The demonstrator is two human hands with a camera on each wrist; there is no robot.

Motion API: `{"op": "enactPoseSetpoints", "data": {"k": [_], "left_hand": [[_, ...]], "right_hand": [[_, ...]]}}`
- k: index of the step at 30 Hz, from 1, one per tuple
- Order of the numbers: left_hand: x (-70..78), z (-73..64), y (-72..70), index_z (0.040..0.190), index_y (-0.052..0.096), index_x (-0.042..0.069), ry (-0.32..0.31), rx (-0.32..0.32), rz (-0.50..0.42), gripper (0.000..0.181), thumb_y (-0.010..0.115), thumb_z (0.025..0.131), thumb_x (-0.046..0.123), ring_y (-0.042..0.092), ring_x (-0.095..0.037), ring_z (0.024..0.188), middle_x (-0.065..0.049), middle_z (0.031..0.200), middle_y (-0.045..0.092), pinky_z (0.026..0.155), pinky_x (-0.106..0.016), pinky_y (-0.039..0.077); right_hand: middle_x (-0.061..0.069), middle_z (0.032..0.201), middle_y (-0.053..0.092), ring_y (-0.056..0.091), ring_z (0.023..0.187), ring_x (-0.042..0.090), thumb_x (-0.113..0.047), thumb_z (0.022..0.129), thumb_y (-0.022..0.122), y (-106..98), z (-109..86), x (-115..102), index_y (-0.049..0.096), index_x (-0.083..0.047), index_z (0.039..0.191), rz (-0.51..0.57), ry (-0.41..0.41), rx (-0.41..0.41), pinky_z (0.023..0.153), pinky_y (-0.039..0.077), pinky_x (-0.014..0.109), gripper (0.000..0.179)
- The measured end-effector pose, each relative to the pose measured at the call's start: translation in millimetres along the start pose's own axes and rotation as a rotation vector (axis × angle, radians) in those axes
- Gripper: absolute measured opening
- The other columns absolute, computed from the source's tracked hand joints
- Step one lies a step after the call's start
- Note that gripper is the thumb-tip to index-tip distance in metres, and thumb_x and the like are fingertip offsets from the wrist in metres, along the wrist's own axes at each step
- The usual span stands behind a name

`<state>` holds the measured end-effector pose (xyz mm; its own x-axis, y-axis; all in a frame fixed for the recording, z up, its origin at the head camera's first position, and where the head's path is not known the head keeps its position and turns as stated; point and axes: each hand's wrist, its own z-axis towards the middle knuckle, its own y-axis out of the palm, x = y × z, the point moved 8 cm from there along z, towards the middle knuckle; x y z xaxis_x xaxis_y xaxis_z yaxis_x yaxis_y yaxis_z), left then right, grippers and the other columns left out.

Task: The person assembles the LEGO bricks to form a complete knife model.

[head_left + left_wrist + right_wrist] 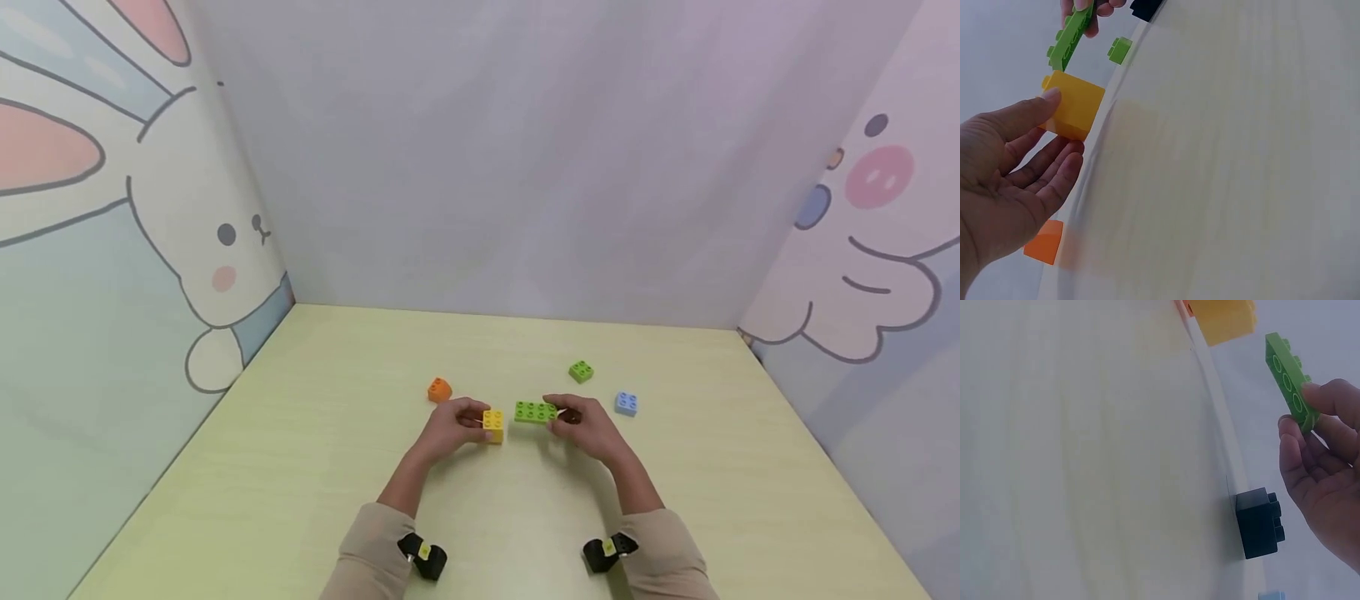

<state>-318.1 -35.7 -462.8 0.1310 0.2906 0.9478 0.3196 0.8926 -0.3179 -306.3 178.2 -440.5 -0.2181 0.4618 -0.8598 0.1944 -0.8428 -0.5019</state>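
My left hand [450,429] pinches a tall yellow building brick [493,426] between thumb and fingers, studs up. My right hand [591,427] holds one end of a long, flat green plate [534,412] with two rows of studs. The right wrist view shows the hollow rings on the plate's underside [1286,381]. A small gap separates the plate from the yellow brick in the head view. A dark brick [1257,524] appears below the right hand in the right wrist view; in the head view that hand mostly hides it.
An orange brick [439,390] with a sloped side lies just beyond the left hand. Further back sits a small green brick [581,372], and a light blue brick [626,403] is right of the right hand. The pale table [315,467] meets cloth-covered walls [480,167].
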Motion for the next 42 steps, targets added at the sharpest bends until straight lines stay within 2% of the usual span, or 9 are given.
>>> {"op": "enactPoseSetpoints", "data": {"k": [3,8,12,20,27,33,42], "left_hand": [[-1.6,2.4,2.5,0.108,0.065,0.003,-0.006,0.0,0.0,0.036,0.078,0.074,0.006,0.059,-0.018,0.083,-0.005,0.095,0.063,0.074,-0.032,0.049],[-6.9,5.0,8.1,0.107,0.065,0.002,-0.027,-0.003,-0.012,0.036,0.078,0.074,0.003,0.06,-0.018,0.082,-0.005,0.093,0.064,0.073,-0.031,0.05],[-2.8,4.7,10.3,0.107,0.064,0.001,-0.026,-0.006,0.011,0.036,0.077,0.074,0.002,0.06,-0.018,0.082,-0.005,0.092,0.064,0.072,-0.031,0.05],[-2.7,5.1,11.9,0.111,0.062,0.001,-0.037,-0.062,0.034,0.042,0.079,0.072,0.004,0.061,-0.018,0.083,-0.004,0.093,0.064,0.074,-0.031,0.05],[-4.2,5.5,11.8,0.109,0.064,0.001,-0.02,-0.083,0.006,0.037,0.077,0.074,0.001,0.062,-0.018,0.086,-0.005,0.096,0.066,0.075,-0.031,0.05],[-4.4,5.7,12.2,0.11,0.063,0.0,-0.03,-0.089,0.005,0.038,0.077,0.075,0.003,0.062,-0.018,0.087,-0.005,0.097,0.066,0.077,-0.032,0.05],[-3.5,7.6,11.0,0.107,0.062,-0.002,-0.017,-0.096,0.027,0.037,0.077,0.073,0.0,0.061,-0.018,0.085,-0.005,0.093,0.065,0.076,-0.031,0.05]], "right_hand": [[0.012,0.116,0.06,0.056,0.087,0.02,-0.005,0.084,0.066,0,-0.4,-1,0.055,0.0,0.127,0.005,0.008,0.009,0.069,0.046,0.031,0.044],[0.007,0.097,0.061,0.052,0.081,0.021,-0.004,0.082,0.068,1,-0.9,-2,0.062,-0.001,0.119,0.02,0.026,0.016,0.066,0.045,0.03,0.037],[0.006,0.09,0.059,0.051,0.078,0.021,-0.003,0.08,0.069,2,0.3,-5,0.064,-0.003,0.114,0.039,0.022,0.019,0.064,0.045,0.029,0.034],[0.011,0.097,0.061,0.052,0.081,0.021,0.0,0.081,0.068,7,4.9,-8,0.061,0.005,0.115,0.067,0.009,-0.003,0.066,0.046,0.028,0.035],[0.009,0.1,0.062,0.054,0.08,0.019,-0.003,0.082,0.069,14,8.3,-13,0.063,0.0,0.116,0.066,-0.005,-0.004,0.066,0.047,0.026,0.035],[0.012,0.102,0.062,0.055,0.081,0.021,-0.008,0.083,0.069,21,10.0,-18,0.062,0.0,0.117,0.083,-0.065,-0.044,0.066,0.048,0.028,0.035],[0.013,0.109,0.063,0.058,0.087,0.02,-0.006,0.085,0.067,33,16.1,-19,0.061,0.001,0.118,0.072,-0.137,-0.113,0.071,0.049,0.028,0.033]]}}
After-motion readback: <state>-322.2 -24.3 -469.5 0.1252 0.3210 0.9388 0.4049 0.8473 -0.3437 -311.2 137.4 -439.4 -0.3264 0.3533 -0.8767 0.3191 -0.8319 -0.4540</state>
